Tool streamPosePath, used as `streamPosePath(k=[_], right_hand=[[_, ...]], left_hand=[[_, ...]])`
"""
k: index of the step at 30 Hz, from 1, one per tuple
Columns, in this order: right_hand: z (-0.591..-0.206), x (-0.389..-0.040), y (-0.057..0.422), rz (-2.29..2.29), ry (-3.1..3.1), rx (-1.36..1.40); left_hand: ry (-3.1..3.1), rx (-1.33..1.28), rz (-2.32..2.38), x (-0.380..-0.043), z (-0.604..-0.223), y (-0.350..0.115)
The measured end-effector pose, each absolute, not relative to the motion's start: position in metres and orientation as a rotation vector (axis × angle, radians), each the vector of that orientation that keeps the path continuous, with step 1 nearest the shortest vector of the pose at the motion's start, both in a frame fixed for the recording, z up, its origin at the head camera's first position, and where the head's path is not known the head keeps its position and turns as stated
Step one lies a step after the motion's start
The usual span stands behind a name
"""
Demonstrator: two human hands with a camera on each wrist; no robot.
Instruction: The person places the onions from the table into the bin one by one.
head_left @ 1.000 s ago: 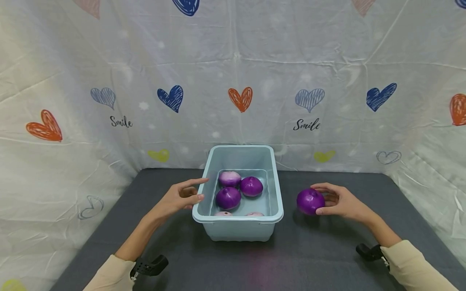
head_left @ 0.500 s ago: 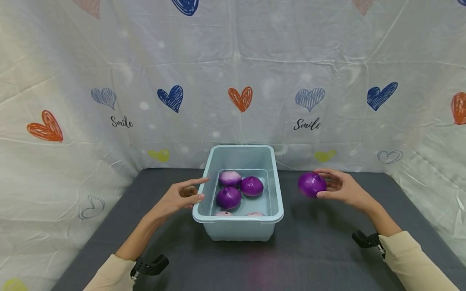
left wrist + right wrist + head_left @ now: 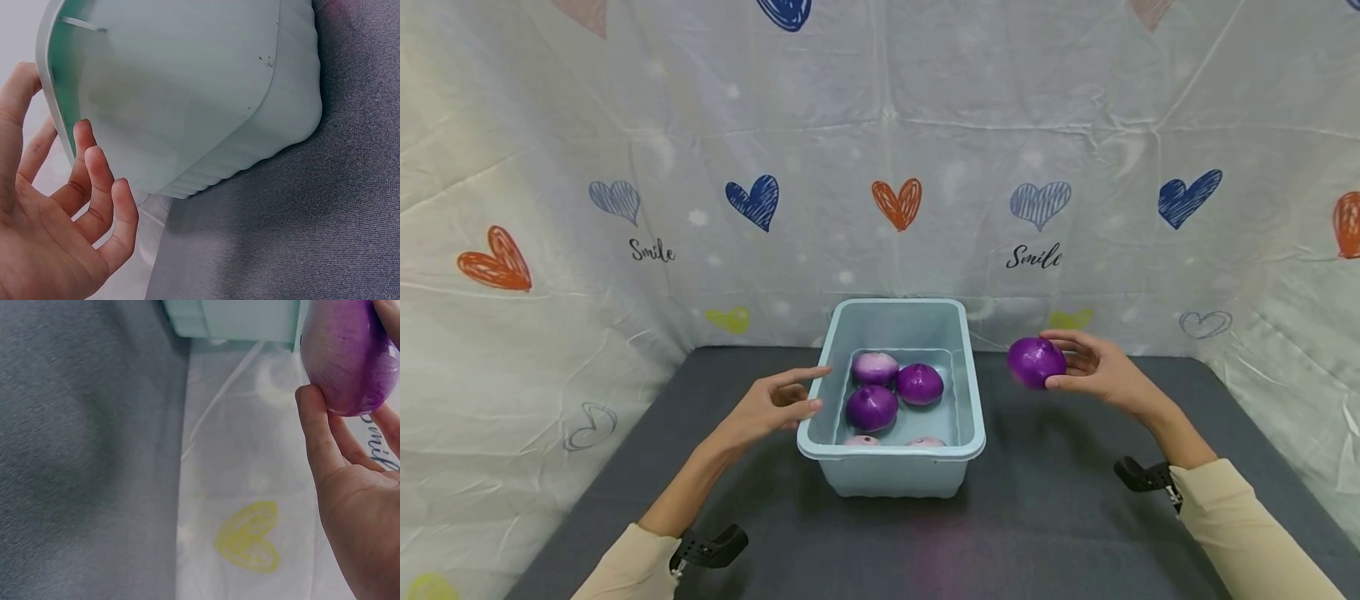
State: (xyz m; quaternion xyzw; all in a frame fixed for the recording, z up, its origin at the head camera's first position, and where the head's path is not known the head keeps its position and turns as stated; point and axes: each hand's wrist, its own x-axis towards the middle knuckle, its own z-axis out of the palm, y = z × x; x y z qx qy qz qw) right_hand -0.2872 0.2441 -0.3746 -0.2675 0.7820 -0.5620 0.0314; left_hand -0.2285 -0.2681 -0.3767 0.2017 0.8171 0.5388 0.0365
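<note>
My right hand [image 3: 1097, 371] holds a shiny purple onion [image 3: 1036, 363] in the air, right of the light blue plastic bin [image 3: 891, 475]. Thumb and fingers are round the onion's right side; the right wrist view shows its paler streaked face [image 3: 340, 356] above the fingertips. My left hand [image 3: 775, 402] is at the bin's left rim, index finger stretched over it and thumb tip at the edge. In the left wrist view its other fingers [image 3: 100, 181] bend loosely beside the outer wall. Inside the bin lie several onions [image 3: 871, 407], two mostly hidden behind the front wall.
A dark grey cloth [image 3: 1037, 533] covers the table. Behind it hangs a white curtain [image 3: 820, 108] printed with hearts and words. Black straps [image 3: 1146, 475] circle both wrists, below beige sleeves [image 3: 1232, 517].
My right hand has raised the onion off the table, first up and away, then slightly left toward the bin. The left hand and bin have stayed in place.
</note>
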Motion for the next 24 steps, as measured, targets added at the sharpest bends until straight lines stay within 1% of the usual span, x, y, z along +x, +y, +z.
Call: streamPosePath(k=[24], right_hand=[[-0.352,-0.299,0.220,-1.812,2.335,-0.901]], left_hand=[[2.487,0.626,1.653,-0.231,-0.377,-0.270]])
